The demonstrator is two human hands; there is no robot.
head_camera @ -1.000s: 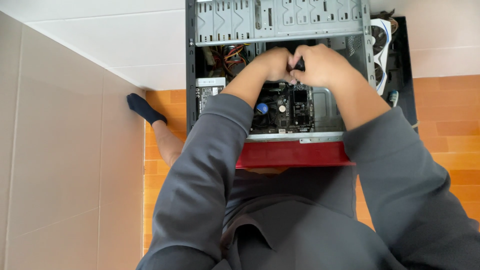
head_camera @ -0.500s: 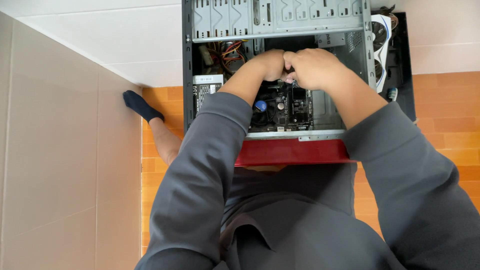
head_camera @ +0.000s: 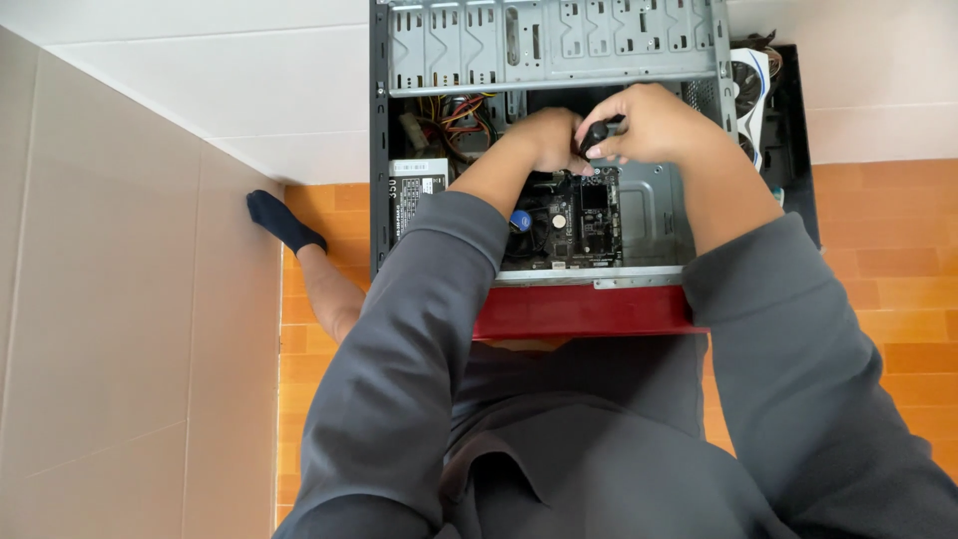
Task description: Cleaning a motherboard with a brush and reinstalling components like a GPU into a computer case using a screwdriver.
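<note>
An open grey computer case point(head_camera: 379, 150) lies on the floor in front of me, with a red front panel point(head_camera: 584, 311) nearest my body. Inside sit a dark motherboard point(head_camera: 574, 225), a power supply point(head_camera: 414, 190) and a bundle of coloured wires point(head_camera: 454, 115). My left hand point(head_camera: 544, 138) reaches into the case over the motherboard, fingers curled. My right hand point(head_camera: 649, 125) meets it there and grips a small black tool handle point(head_camera: 597, 135). What the left fingers hold is hidden.
A black side panel point(head_camera: 793, 110) with a white-finned fan part point(head_camera: 748, 85) lies right of the case. My leg with a dark sock point(head_camera: 284, 225) stretches left on the orange tiles. A beige wall point(head_camera: 120, 299) runs along the left.
The view has shifted slightly. Both hands stay together over the motherboard; the right hand has lifted a little and the black handle shows more clearly.
</note>
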